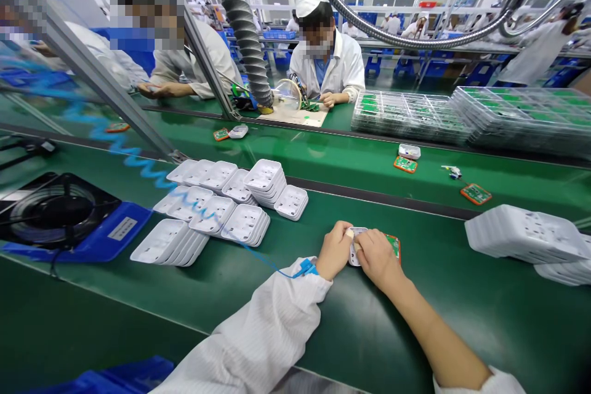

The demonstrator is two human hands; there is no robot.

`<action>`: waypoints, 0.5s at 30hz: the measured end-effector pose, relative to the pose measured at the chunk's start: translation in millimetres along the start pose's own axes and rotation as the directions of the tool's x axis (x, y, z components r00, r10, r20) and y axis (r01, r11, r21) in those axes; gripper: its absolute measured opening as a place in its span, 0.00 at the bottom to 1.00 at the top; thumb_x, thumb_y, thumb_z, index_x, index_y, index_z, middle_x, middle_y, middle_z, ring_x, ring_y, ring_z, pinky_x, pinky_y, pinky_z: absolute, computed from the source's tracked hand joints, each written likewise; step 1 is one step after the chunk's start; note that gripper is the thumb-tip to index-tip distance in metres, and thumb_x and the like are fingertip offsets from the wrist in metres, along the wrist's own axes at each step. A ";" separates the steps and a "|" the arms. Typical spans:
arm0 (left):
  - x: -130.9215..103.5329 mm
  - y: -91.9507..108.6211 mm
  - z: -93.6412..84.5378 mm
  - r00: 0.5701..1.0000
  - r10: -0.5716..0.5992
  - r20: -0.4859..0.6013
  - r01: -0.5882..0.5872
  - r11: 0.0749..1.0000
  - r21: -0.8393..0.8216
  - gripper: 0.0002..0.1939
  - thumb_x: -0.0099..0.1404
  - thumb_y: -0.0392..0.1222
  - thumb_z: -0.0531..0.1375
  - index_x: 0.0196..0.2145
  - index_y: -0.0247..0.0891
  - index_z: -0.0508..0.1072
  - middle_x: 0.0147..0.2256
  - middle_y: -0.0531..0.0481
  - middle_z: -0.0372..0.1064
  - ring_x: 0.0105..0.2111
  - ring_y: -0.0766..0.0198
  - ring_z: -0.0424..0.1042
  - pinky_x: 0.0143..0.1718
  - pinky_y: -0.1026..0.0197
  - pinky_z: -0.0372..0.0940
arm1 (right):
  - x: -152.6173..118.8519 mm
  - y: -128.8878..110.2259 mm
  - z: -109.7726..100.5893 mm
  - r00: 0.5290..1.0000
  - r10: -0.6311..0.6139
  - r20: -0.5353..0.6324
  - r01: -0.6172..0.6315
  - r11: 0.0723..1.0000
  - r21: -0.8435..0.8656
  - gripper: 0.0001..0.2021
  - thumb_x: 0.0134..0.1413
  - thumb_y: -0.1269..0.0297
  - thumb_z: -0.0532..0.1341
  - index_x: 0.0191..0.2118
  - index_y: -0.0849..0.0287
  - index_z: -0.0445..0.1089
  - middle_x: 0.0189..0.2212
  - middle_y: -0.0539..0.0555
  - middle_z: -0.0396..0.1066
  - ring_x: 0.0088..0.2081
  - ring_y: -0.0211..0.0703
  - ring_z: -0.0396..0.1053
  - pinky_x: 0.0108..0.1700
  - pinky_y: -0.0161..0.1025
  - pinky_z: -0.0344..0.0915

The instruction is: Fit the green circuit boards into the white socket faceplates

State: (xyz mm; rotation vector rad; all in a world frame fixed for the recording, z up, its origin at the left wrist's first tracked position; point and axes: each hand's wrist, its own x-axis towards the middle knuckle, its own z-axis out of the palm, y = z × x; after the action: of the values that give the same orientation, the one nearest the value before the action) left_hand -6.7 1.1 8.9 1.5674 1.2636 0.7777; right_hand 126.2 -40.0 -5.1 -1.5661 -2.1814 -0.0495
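As fingers hold casing, benchtop between edges

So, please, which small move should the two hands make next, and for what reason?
Probably the right hand should press gently while the left hand steadies the white shell: the fingers of both meet over it, on the bench. The green board beside it seems able to wait. The fingers hide exactly what they touch.
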 end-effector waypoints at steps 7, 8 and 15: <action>-1.4 -1.3 1.8 1.000 0.016 0.009 -0.017 0.996 0.084 0.10 0.63 0.40 0.50 0.39 0.40 0.67 0.37 0.50 0.71 0.38 0.61 0.69 0.40 0.61 0.61 | 0.8 1.0 0.7 1.000 -0.025 -0.012 0.026 0.999 0.032 0.10 0.55 0.73 0.47 0.30 0.59 0.64 0.28 0.54 0.63 0.31 0.43 0.56 0.35 0.39 0.54; -0.5 -2.9 1.8 1.000 0.020 0.009 -0.021 0.997 0.074 0.09 0.62 0.41 0.50 0.39 0.40 0.67 0.37 0.50 0.71 0.37 0.62 0.69 0.40 0.61 0.61 | -0.2 1.8 -0.6 1.000 -0.014 -0.015 0.015 0.999 0.049 0.10 0.56 0.72 0.47 0.30 0.59 0.64 0.28 0.54 0.64 0.31 0.42 0.57 0.35 0.39 0.55; 4.3 -5.7 -4.3 0.997 0.079 -0.011 -0.079 0.996 0.028 0.10 0.63 0.39 0.49 0.38 0.40 0.67 0.36 0.52 0.71 0.36 0.65 0.69 0.38 0.64 0.61 | -12.8 7.4 -13.4 0.998 0.058 -0.012 -0.056 0.991 0.125 0.08 0.58 0.63 0.52 0.39 0.58 0.66 0.35 0.56 0.66 0.38 0.45 0.60 0.41 0.42 0.57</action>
State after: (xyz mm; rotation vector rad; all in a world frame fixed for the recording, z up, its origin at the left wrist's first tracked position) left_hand -11.5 6.5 4.7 1.6459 1.2317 0.8239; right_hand 140.6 -52.6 0.3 -1.5516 -2.0838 0.0908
